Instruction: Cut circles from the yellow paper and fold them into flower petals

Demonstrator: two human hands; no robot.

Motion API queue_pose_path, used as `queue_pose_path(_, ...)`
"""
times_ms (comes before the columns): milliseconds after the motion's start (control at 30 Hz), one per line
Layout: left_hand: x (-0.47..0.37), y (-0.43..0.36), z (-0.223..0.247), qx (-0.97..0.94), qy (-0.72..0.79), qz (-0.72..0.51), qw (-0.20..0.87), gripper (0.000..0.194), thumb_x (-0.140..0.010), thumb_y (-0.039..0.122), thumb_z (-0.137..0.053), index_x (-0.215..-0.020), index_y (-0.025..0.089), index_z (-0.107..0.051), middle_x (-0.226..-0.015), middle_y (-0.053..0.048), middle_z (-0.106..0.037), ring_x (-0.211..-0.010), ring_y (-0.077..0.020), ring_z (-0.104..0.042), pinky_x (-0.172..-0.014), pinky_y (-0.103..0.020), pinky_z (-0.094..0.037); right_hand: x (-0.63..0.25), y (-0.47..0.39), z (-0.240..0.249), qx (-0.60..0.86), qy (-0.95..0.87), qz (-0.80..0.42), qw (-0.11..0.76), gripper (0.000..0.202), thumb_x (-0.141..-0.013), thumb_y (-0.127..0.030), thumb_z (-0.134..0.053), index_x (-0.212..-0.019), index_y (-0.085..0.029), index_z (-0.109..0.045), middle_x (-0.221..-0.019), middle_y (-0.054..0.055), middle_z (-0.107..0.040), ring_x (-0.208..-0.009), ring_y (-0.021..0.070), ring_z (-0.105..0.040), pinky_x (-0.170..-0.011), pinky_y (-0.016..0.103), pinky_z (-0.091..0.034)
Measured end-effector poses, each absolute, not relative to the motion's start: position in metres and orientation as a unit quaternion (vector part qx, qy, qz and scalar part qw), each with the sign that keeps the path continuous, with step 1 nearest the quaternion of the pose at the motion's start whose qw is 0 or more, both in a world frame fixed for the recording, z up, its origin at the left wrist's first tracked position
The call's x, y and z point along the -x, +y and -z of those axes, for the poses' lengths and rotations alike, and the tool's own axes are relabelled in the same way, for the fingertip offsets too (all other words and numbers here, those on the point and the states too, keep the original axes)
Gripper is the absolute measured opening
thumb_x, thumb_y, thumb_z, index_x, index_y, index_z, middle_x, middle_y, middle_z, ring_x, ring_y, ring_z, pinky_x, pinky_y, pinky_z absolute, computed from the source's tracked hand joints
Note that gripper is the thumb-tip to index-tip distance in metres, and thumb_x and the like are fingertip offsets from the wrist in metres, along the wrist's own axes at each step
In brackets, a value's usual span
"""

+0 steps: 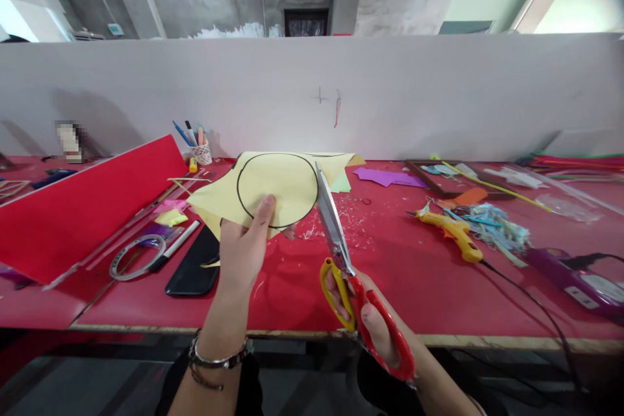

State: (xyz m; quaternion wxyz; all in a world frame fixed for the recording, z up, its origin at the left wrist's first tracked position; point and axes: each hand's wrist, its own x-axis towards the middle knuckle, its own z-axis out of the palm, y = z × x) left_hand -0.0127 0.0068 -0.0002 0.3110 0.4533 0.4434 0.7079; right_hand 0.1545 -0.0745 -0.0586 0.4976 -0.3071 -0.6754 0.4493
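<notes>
My left hand [248,234] grips a sheet of pale yellow paper [277,185], thumb on top and the other fingers mostly hidden beneath. A large circle is drawn on the paper in black line. In my right hand [377,328] is a pair of scissors [336,227] with one red and one yellow handle loop. Its blades point up and away from me, lying against the right side of the drawn circle. Whether the blades are parted cannot be made out clearly. The paper is held up above the red table.
On the red table [302,286], a black phone [192,266], a tape roll [138,257] and a white marker [175,246] lie left. A yellow glue gun [451,231], yarn scraps [497,227] and a purple device [575,279] lie right. A cup of pens [201,153] stands behind.
</notes>
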Motion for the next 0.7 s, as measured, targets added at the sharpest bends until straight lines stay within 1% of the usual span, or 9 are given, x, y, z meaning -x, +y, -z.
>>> queue_pose_path(100, 0.012, 0.008, 0.001, -0.445, 0.429, -0.713, 0.331, 0.027, -0.068, 0.039, -0.069, -0.077, 0.014, -0.07, -0.077, -0.008, -0.073, -0.086, -0.0234, -0.068, -0.082, -0.034, -0.054, -0.156, -0.074, 0.061, 0.316, -0.677, -0.448, 0.492, 0.042, -0.084, -0.064, -0.04, -0.089, -0.023, -0.044, -0.07, -0.002, -0.035, -0.058, 0.0141, -0.033, -0.054, 0.029, -0.034)
queue_pose_path(233, 0.014, 0.01, 0.0, -0.451, 0.429, -0.711, 0.327, 0.025, -0.067, 0.038, -0.07, -0.074, 0.014, -0.07, -0.077, -0.007, -0.073, -0.087, -0.0223, -0.068, -0.085, -0.033, -0.054, -0.155, -0.073, 0.061, 0.325, -0.668, -0.456, 0.489, 0.043, -0.083, -0.065, -0.039, -0.089, -0.022, -0.044, -0.066, -0.003, -0.032, -0.056, 0.0142, -0.033, -0.053, 0.028, -0.036)
queue_pose_path(300, 0.014, 0.01, 0.0, -0.45, 0.432, -0.713, 0.321, 0.024, -0.066, 0.038, -0.07, -0.072, 0.015, -0.07, -0.077, -0.007, -0.073, -0.088, -0.022, -0.068, -0.084, -0.032, -0.054, -0.155, -0.073, 0.059, 0.33, -0.673, -0.445, 0.49, 0.045, -0.083, -0.066, -0.038, -0.086, -0.022, -0.044, -0.067, -0.003, -0.034, -0.057, 0.0142, -0.033, -0.054, 0.029, -0.036)
queue_pose_path(400, 0.012, 0.009, 0.0, -0.444, 0.421, -0.717, 0.332, 0.026, -0.065, 0.039, -0.07, -0.072, 0.014, -0.069, -0.075, -0.007, -0.072, -0.088, -0.0234, -0.067, -0.079, -0.032, -0.056, -0.155, -0.074, 0.058, 0.331, -0.681, -0.428, 0.493, 0.046, -0.082, -0.067, -0.038, -0.085, -0.022, -0.044, -0.071, -0.001, -0.037, -0.059, 0.0146, -0.036, -0.058, 0.03, -0.037)
queue_pose_path(500, 0.008, 0.007, -0.001, -0.434, 0.416, -0.72, 0.348, 0.025, -0.067, 0.038, -0.069, -0.074, 0.015, -0.069, -0.077, -0.008, -0.072, -0.086, -0.0234, -0.068, -0.074, -0.031, -0.057, -0.157, -0.076, 0.065, 0.333, -0.67, -0.435, 0.501, 0.042, -0.086, -0.063, -0.037, -0.093, -0.022, -0.047, -0.076, 0.001, -0.041, -0.064, 0.016, -0.039, -0.062, 0.031, -0.039)
queue_pose_path(600, 0.004, 0.005, -0.001, -0.435, 0.42, -0.715, 0.352, 0.023, -0.068, 0.038, -0.067, -0.075, 0.015, -0.069, -0.079, -0.007, -0.072, -0.085, -0.0228, -0.068, -0.074, -0.031, -0.057, -0.16, -0.078, 0.073, 0.342, -0.663, -0.434, 0.506, 0.043, -0.087, -0.06, -0.038, -0.104, -0.022, -0.05, -0.087, 0.005, -0.047, -0.074, 0.0194, -0.042, -0.07, 0.034, -0.041)
queue_pose_path(700, 0.004, 0.005, 0.0, -0.44, 0.428, -0.706, 0.353, 0.025, -0.069, 0.039, -0.067, -0.076, 0.015, -0.069, -0.078, -0.007, -0.072, -0.085, -0.023, -0.068, -0.074, -0.031, -0.057, -0.16, -0.078, 0.073, 0.341, -0.664, -0.442, 0.498, 0.044, -0.084, -0.062, -0.04, -0.101, -0.023, -0.052, -0.084, 0.005, -0.047, -0.073, 0.02, -0.042, -0.07, 0.034, -0.041)
